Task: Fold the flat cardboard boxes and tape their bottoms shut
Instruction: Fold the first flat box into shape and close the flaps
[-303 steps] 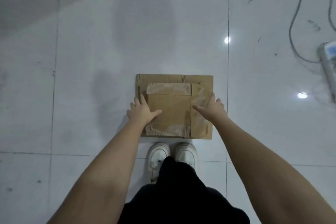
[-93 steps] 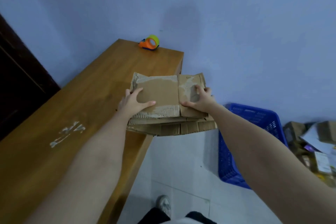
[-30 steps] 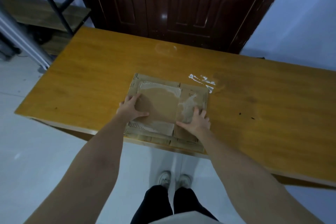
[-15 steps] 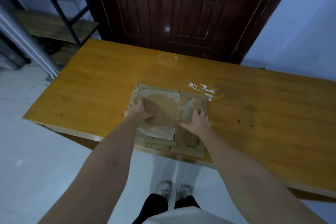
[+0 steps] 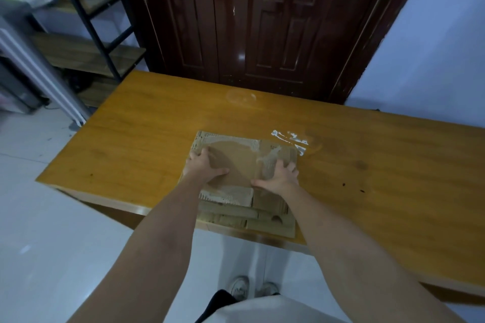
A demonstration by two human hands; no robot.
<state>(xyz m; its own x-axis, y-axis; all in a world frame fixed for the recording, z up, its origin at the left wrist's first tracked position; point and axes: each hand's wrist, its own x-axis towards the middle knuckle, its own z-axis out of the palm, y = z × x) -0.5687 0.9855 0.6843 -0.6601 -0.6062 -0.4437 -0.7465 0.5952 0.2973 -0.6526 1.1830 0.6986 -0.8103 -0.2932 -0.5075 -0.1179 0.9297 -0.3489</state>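
Note:
A stack of flat brown cardboard boxes, with torn tape scars on top, lies on the wooden table at its near edge, and the lower sheets stick out toward me. My left hand holds the stack's left side, fingers curled over the top sheet's edge. My right hand presses on the right part with fingers spread and thumb along the top sheet. No tape dispenser is in view.
A dark wooden door stands right behind the table. A black metal shelf rack with wooden boards is at the left. White tape residue marks the tabletop beside the stack. My shoes show on the tiled floor below.
Over the last second the stack has slid farther onto the table. My left hand has shifted to grip its left edge. Earlier I carried the stack from the floor to this table.

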